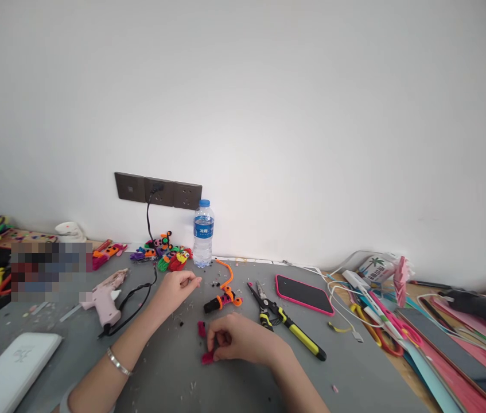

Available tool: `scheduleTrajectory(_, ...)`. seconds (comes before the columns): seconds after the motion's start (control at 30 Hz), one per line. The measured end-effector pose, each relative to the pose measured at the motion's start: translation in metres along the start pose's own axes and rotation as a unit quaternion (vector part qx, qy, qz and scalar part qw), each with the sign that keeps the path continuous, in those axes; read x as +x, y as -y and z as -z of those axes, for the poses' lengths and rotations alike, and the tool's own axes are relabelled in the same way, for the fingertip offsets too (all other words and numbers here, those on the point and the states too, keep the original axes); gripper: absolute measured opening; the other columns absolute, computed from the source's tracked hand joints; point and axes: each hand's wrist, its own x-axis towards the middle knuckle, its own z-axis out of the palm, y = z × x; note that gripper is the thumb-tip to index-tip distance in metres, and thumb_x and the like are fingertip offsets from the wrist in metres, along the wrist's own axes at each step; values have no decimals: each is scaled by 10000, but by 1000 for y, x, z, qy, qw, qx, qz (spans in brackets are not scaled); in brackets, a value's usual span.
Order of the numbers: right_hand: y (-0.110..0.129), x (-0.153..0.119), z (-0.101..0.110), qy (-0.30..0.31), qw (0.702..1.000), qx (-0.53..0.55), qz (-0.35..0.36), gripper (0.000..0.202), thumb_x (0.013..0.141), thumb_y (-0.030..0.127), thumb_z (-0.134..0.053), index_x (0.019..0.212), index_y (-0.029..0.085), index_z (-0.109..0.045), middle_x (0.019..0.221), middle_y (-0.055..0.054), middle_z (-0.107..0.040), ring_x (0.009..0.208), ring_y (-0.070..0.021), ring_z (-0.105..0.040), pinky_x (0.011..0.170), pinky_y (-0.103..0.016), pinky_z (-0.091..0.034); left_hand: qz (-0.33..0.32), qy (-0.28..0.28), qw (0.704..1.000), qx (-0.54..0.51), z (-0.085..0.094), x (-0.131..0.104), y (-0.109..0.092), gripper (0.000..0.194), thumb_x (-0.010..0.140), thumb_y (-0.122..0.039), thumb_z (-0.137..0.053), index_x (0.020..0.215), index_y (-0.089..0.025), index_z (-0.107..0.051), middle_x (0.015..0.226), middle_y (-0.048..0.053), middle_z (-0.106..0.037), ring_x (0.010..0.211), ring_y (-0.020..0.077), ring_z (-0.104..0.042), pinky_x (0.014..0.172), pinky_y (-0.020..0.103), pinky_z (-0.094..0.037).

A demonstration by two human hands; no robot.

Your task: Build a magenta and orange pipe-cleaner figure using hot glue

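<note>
Your right hand (243, 338), the closer one, touches the near magenta piece (207, 358); I cannot tell if it grips; the far magenta piece (201, 328) lies just beyond, lengthwise away from you; your left hand (176, 291) curls closed, nothing visible inside.

Left and in front of the clear, blue-capped plastic bottle (203, 244), the bare left hand (181, 291) curls loosely; farther from it, the bare right hand (240, 338) pinches downward.

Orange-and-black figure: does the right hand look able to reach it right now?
Probably yes: the right hand is close beside the figure, with nothing seen between them, though it appears to pinch a dark pink piece.
</note>
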Motion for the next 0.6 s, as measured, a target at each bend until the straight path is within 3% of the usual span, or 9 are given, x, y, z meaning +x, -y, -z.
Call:
scheduleTrajectory(0.27, 2, 0, -1, -4, 1000, -12, -12, 106, 699, 134, -681, 782, 199, -696, 627, 60, -529, 555, -76, -463, 492, -171, -307, -3, -2, 1000, 6, -1, 1, 1, 365, 857, -440, -461, 641, -174, -587, 496, -69, -303, 478, 117, -304, 502, 240, -211)
scheduleTrajectory(0.6, 2, -1, -1, -2, 1000, -2, -6, 158, 698, 173, -695, 852, 209, -697, 632, 66, -514, 551, -76, -471, 480, -165, -301, -4, -2, 1000, 1, 0, 0, 0, 357, 854, -443, -457, 650, -180, -585, 499, -63, -320, 479, 125, -319, 501, 242, -216)
